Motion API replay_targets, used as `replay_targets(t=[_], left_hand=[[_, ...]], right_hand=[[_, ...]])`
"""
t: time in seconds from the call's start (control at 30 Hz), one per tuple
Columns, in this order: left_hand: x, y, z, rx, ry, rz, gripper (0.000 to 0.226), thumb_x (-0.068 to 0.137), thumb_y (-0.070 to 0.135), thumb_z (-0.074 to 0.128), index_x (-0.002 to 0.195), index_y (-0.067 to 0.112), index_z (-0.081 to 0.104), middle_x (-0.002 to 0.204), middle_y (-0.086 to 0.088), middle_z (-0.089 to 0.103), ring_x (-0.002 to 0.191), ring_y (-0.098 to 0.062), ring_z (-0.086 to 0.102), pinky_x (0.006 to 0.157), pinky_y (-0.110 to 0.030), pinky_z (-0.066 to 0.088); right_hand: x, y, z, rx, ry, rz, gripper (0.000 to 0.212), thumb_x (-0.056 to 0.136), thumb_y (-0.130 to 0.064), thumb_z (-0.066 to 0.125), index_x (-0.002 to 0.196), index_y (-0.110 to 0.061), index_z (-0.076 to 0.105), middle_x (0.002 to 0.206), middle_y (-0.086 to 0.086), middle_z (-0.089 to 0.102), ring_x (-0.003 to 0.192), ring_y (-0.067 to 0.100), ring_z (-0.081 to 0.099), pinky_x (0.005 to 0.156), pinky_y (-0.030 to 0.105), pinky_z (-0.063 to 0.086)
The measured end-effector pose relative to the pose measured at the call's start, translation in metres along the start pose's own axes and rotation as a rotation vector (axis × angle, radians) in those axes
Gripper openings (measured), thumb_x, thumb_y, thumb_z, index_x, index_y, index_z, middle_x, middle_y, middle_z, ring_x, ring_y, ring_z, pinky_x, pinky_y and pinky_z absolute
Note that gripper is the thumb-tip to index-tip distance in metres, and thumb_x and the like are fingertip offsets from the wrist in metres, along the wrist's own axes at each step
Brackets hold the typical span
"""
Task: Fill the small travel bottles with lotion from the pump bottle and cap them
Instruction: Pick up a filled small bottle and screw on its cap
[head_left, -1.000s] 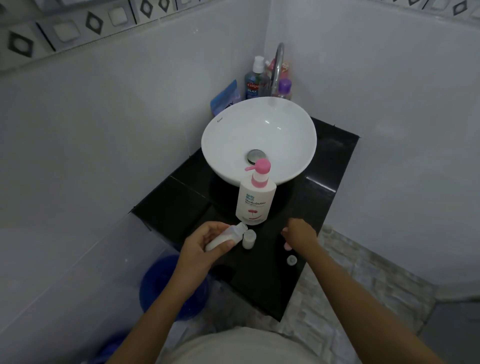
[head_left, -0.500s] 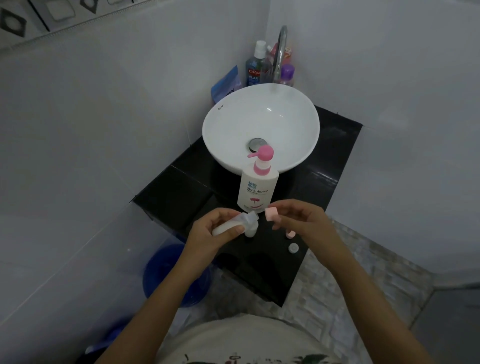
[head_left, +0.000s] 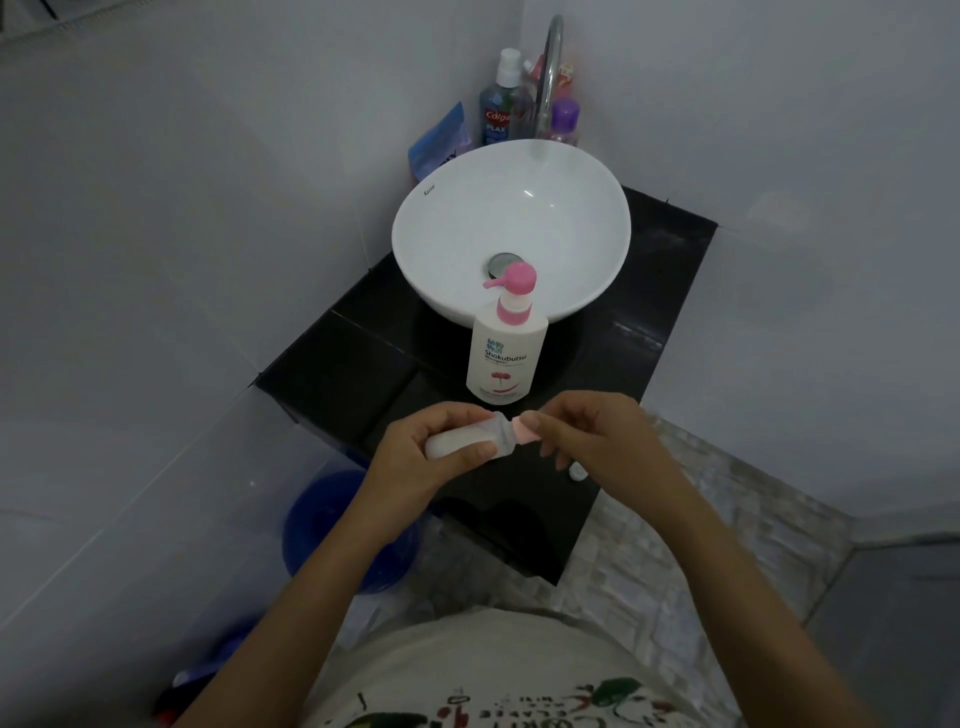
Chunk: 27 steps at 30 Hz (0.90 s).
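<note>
My left hand (head_left: 415, 457) grips a small white travel bottle (head_left: 467, 440) held sideways above the black counter (head_left: 363, 364), its neck pointing right. My right hand (head_left: 592, 431) pinches a pink cap (head_left: 522, 431) right at the bottle's mouth. The white pump bottle (head_left: 506, 358) with a pink pump head stands upright just beyond my hands, in front of the basin. A small white cap (head_left: 577, 472) lies on the counter under my right hand. Any other travel bottle is hidden behind my hands.
A white bowl sink (head_left: 511, 228) with a chrome tap (head_left: 550, 67) fills the back of the counter. Mouthwash (head_left: 498, 109), a purple-capped bottle (head_left: 563, 122) and a blue packet (head_left: 439, 140) stand behind it. A blue bucket (head_left: 332, 525) sits on the floor to the left.
My right hand picked a pink cap up from the counter and brought it to the mouth of the bottle in my left hand. The bottle rose slightly toward the middle.
</note>
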<state>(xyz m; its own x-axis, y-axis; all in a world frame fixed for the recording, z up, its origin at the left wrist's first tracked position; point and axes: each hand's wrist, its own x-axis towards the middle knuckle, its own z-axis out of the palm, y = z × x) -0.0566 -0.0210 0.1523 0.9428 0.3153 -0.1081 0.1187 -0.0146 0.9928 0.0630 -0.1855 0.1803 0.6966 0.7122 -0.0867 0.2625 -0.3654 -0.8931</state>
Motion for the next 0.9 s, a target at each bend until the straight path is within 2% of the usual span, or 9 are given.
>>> replay_targets(t=[0.1,0.2,0.3,0.4,0.53,0.6,0.73,0.83,0.9], left_hand=[[-0.002,0.004,0.001,0.003,-0.012,0.011,0.036,0.071,0.035,0.068,0.105,0.022,0.068,0.103,0.009,0.068,0.097,-0.002,0.062,0.073,-0.011,0.05],[-0.003,0.009,0.001,-0.018,-0.011,0.027,0.034,0.071,0.035,0.067,0.104,0.022,0.067,0.101,0.015,0.068,0.096,0.001,0.062,0.072,-0.008,0.049],[-0.004,0.012,0.001,-0.017,-0.019,0.03,0.033,0.071,0.034,0.068,0.102,0.024,0.068,0.101,0.013,0.068,0.096,0.0,0.062,0.072,-0.009,0.049],[-0.004,0.016,0.004,-0.019,-0.042,0.033,0.032,0.07,0.037,0.068,0.101,0.028,0.067,0.102,0.012,0.067,0.097,-0.001,0.062,0.073,-0.009,0.05],[-0.005,0.019,0.005,-0.03,-0.051,0.036,0.028,0.071,0.035,0.068,0.099,0.031,0.068,0.103,0.012,0.067,0.097,0.0,0.061,0.073,-0.009,0.05],[-0.005,0.021,0.006,-0.044,-0.059,0.025,0.029,0.069,0.039,0.069,0.097,0.034,0.069,0.102,0.012,0.068,0.097,-0.001,0.062,0.072,-0.01,0.05],[-0.004,0.023,0.009,-0.043,-0.077,0.016,0.032,0.068,0.04,0.07,0.098,0.031,0.069,0.103,0.01,0.068,0.098,-0.004,0.063,0.072,-0.012,0.051],[-0.004,0.023,0.01,-0.051,-0.065,0.009,0.031,0.069,0.037,0.07,0.099,0.03,0.07,0.104,0.008,0.069,0.1,-0.006,0.062,0.075,-0.014,0.052],[-0.004,0.024,0.01,-0.06,-0.062,0.004,0.032,0.067,0.038,0.07,0.098,0.031,0.07,0.104,0.009,0.069,0.1,-0.006,0.062,0.075,-0.014,0.051]], right_hand=[[-0.001,-0.001,-0.001,-0.023,-0.011,-0.004,0.036,0.071,-0.072,0.047,0.083,-0.042,0.063,0.074,-0.014,0.068,0.059,0.004,0.062,0.057,0.011,0.05],[-0.003,-0.001,-0.007,0.0,-0.089,-0.09,0.025,0.076,-0.056,0.06,0.099,-0.045,0.056,0.086,-0.011,0.066,0.072,0.013,0.065,0.068,0.023,0.057],[-0.005,-0.004,-0.007,0.011,-0.039,-0.079,0.021,0.075,-0.057,0.058,0.087,-0.039,0.061,0.079,-0.01,0.068,0.065,0.009,0.065,0.061,0.017,0.055],[-0.008,-0.007,-0.004,-0.063,0.045,-0.023,0.049,0.071,-0.075,0.043,0.077,-0.03,0.063,0.068,-0.01,0.067,0.053,0.005,0.061,0.052,0.015,0.051],[-0.012,-0.007,-0.012,-0.074,-0.046,-0.128,0.027,0.078,-0.058,0.055,0.098,-0.041,0.055,0.084,-0.014,0.065,0.067,0.009,0.062,0.059,0.019,0.054],[-0.014,-0.005,-0.013,-0.18,-0.02,-0.142,0.025,0.078,-0.058,0.053,0.094,-0.039,0.056,0.081,-0.015,0.064,0.069,0.006,0.062,0.059,0.021,0.054],[-0.017,-0.008,-0.011,-0.279,0.066,-0.066,0.059,0.07,-0.083,0.029,0.082,-0.034,0.059,0.068,-0.013,0.064,0.064,0.003,0.061,0.059,0.026,0.054],[-0.019,-0.005,-0.017,-0.185,-0.029,-0.126,0.028,0.077,-0.063,0.05,0.099,-0.046,0.051,0.089,-0.021,0.062,0.075,0.006,0.062,0.061,0.018,0.054],[-0.02,-0.005,-0.018,-0.187,-0.018,-0.156,0.022,0.077,-0.057,0.054,0.097,-0.048,0.052,0.092,-0.023,0.061,0.079,0.005,0.061,0.063,0.015,0.051]])
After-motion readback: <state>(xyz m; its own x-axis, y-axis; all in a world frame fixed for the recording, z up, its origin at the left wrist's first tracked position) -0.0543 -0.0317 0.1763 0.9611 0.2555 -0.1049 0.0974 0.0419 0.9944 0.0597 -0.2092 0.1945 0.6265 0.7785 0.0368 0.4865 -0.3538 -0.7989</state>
